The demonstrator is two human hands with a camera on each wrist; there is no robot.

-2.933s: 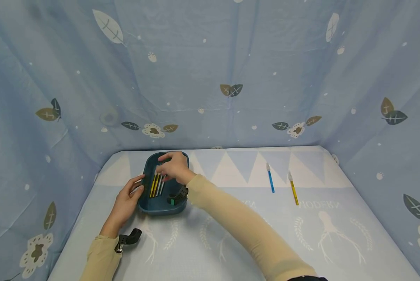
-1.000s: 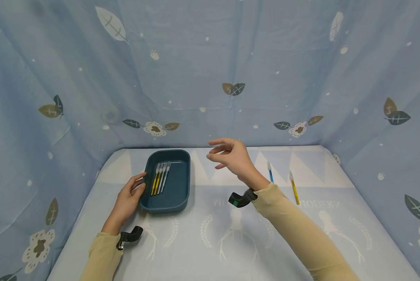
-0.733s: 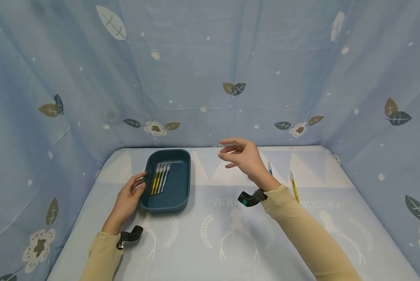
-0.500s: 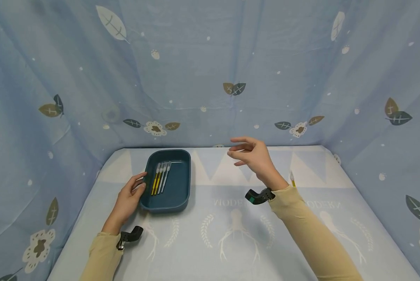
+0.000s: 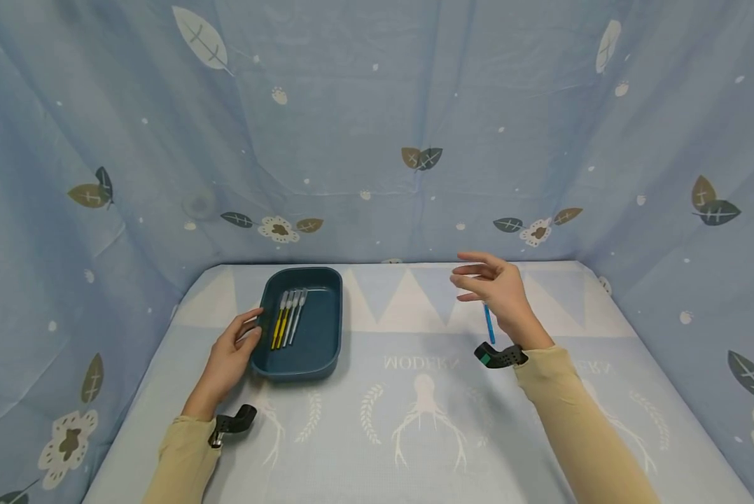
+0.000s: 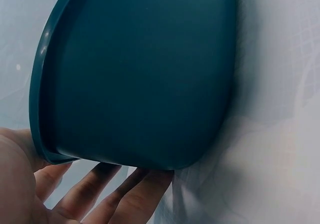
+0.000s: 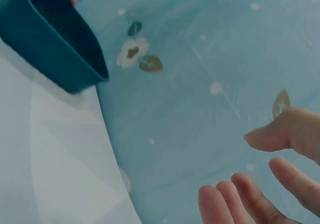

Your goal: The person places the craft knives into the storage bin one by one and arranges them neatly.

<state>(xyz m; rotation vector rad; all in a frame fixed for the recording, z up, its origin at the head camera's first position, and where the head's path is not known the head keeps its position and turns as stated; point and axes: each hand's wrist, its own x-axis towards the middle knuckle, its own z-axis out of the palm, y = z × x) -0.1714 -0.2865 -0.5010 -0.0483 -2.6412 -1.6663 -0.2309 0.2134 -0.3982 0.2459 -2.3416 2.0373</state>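
Observation:
My left hand (image 5: 227, 360) rests against the left side of a dark teal plastic tray (image 5: 326, 350). In the left wrist view its fingers (image 6: 135, 199) touch the outer wall, with the thumb by the rim. Inside the tray several capped craft knives (image 5: 288, 322), yellow and silver, lie side by side. My right hand (image 5: 499, 290) is above the far right of the table, thumb and fingers apart and holding nothing. A blue craft knife (image 5: 489, 324) shows partly beneath it, its capped end hidden by the hand. The yellow craft knife seen earlier is hidden by the right hand and arm.
A pale patterned cloth (image 5: 377, 420) covers the table. Blue curtains (image 5: 377, 126) with leaf prints close in the back and both sides. Each wrist wears a black camera, the left camera (image 5: 233, 423) near the tray and the right camera (image 5: 501, 355) close to the blue knife.
My right hand left the tray, where it was over the knives, and moved right to above the blue craft knife. The left hand and tray stay put.

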